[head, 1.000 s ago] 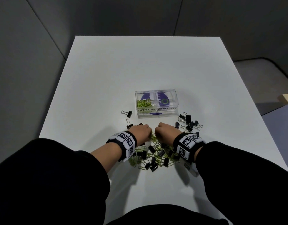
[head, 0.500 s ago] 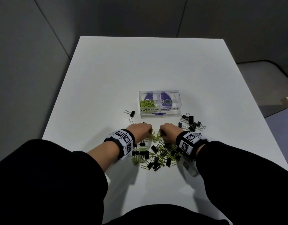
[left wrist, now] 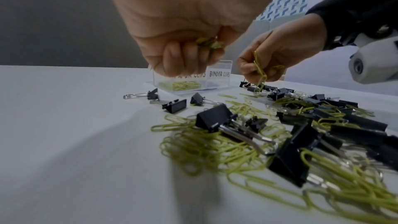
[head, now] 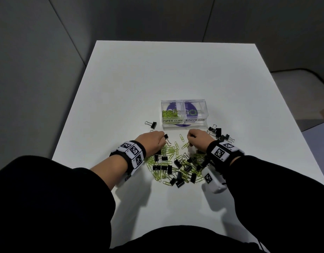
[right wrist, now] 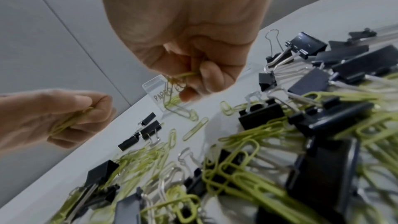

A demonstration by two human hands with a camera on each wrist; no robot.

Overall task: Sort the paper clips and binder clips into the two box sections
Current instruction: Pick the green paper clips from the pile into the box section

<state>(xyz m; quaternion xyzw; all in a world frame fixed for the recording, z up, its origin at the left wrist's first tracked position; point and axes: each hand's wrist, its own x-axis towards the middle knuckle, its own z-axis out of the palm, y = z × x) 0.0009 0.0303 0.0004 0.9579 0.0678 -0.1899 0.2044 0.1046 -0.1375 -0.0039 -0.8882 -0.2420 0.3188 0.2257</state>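
Some paper clips (head: 170, 114) lie in our box (head: 184, 114); its binder section looks empty. Both fists, left hand (head: 151, 141) and right hand (head: 197, 140), clutch paper clips above the mixed pile (head: 177, 167).

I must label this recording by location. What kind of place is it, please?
Probably a staged recording booth or plain office corner, not a home: a bare white table, grey padded wall panels, and marker-tagged bands on both wrists.
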